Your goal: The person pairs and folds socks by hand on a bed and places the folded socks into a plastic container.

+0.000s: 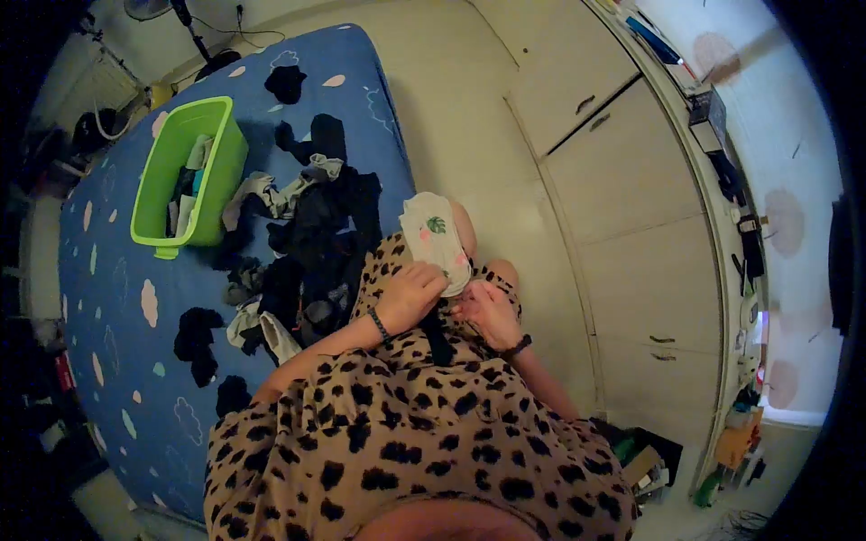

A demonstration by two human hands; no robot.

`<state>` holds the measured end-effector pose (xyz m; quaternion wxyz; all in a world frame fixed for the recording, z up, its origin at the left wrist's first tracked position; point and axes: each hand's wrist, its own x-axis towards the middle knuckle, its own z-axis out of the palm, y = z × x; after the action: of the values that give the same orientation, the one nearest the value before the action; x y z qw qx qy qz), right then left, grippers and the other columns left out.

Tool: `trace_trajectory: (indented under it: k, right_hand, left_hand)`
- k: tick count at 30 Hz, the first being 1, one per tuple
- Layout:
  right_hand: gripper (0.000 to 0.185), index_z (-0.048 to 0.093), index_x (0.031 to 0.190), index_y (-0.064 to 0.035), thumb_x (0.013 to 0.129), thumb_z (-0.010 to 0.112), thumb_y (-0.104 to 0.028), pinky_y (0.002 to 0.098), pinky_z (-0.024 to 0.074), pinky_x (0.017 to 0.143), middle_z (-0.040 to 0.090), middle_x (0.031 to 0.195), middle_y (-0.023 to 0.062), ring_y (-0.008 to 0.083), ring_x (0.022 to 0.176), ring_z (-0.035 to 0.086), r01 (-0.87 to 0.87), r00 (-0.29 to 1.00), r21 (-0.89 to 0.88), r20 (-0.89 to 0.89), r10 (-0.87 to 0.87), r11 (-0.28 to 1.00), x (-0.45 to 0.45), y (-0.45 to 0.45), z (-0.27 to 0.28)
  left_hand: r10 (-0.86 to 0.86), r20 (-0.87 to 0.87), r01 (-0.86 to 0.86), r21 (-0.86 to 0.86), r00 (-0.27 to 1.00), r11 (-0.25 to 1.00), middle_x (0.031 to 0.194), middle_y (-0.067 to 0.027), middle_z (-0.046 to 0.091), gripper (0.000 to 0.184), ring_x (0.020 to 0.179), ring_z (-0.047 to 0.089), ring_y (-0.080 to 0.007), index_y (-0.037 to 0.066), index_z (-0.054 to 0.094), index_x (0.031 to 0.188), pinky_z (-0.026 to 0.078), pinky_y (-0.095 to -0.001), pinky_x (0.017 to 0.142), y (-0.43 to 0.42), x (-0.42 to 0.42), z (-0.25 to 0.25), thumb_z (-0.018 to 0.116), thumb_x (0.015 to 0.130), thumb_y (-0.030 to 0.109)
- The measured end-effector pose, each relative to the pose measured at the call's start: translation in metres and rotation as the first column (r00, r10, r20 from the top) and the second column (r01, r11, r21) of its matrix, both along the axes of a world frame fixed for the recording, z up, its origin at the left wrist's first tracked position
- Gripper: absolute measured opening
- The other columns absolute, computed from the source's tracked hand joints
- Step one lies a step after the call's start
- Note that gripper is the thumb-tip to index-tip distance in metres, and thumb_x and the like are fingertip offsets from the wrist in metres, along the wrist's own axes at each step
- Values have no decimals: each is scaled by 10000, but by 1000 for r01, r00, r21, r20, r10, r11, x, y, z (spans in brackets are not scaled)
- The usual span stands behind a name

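Note:
A white cloth printed with a green leaf and pink figures lies over my knee; its exact kind is unclear. The fingers of my left hand are closed on its lower edge. Just right of that edge, my right hand has its fingers bent and drawn together; what they hold, if anything, is too blurred to make out. A dark strip of fabric, perhaps a sock, hangs on my lap below and between both hands. To the left, a pile of dark and grey socks and small garments is spread on the bed.
A green plastic basket with rolled clothes inside stands on the blue cloud-patterned bed. Loose black garments lie around it. At right are pale cabinets and a shelf with small items. A fan stands behind the bed.

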<state>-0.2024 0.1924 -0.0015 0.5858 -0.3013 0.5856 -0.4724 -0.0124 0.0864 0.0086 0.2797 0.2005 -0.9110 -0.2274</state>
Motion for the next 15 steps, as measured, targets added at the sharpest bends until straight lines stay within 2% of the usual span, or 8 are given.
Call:
trace_trajectory:
  k: [2,3,4,8,10,11,13,15]
  right_hand:
    - [181,526,1082,-11,960,535,-144,330,499,812,605,1014,113,223,876,605,44,996,3,-73,-44,999,1,-5,20]
    - [191,533,1082,-9,924,562,-112,349,488,825,601,999,135,263,888,597,-80,773,-258,-626,-103,963,3,-9,39]
    - [213,540,1081,-7,888,590,-80,368,476,837,597,984,157,304,899,590,-325,280,-378,-914,-294,867,4,-13,48]
    - [250,563,1071,-5,827,607,-33,391,453,846,592,929,177,358,931,560,-493,422,-402,-886,-193,771,9,-17,24]
    - [196,620,989,-29,800,636,-78,390,462,822,627,945,140,322,896,583,-334,623,-363,-778,-85,870,9,-20,-3]
    - [196,620,989,-29,800,636,-78,390,462,822,627,945,140,322,896,583,-339,626,-365,-776,-82,867,10,-24,-15]
    - [143,593,962,-24,840,627,-91,336,479,724,619,882,107,243,783,598,-148,863,-197,-505,29,969,14,-31,-29]
    - [111,578,947,-27,861,612,-88,304,474,687,611,850,79,195,750,587,-138,885,-169,-464,45,976,11,-40,-34]
  left_hand:
    - [12,5,-12,-4,1000,1000,1027,-115,632,338,977,605,-328,66,598,1021,500,-401,848,-1,2,-3,696,697,61]
    - [-15,-42,15,-15,999,1000,1000,-113,638,304,952,611,-323,59,602,1000,507,-400,822,-4,2,-4,689,709,56]
    - [-43,-90,41,-27,995,999,973,-111,643,269,927,617,-318,52,606,980,514,-400,797,-5,1,-5,683,721,52]
    - [-42,-140,44,11,989,999,910,-120,634,224,896,611,-326,39,606,961,507,-407,773,-4,1,-8,671,747,43]
    - [48,-80,-40,105,996,994,922,-137,593,228,856,575,-335,17,581,972,472,-406,755,-2,2,-12,678,778,89]
    - [55,-77,-47,104,996,994,922,-137,593,228,856,575,-335,17,581,972,472,-406,755,-1,1,-12,678,778,89]
    - [192,-45,-173,265,980,949,922,-152,581,260,839,566,-350,21,583,981,466,-406,739,1,-1,-4,695,759,97]
    - [133,-11,-128,209,991,969,936,-150,579,266,862,563,-350,23,582,983,465,-410,742,-1,2,2,694,753,97]
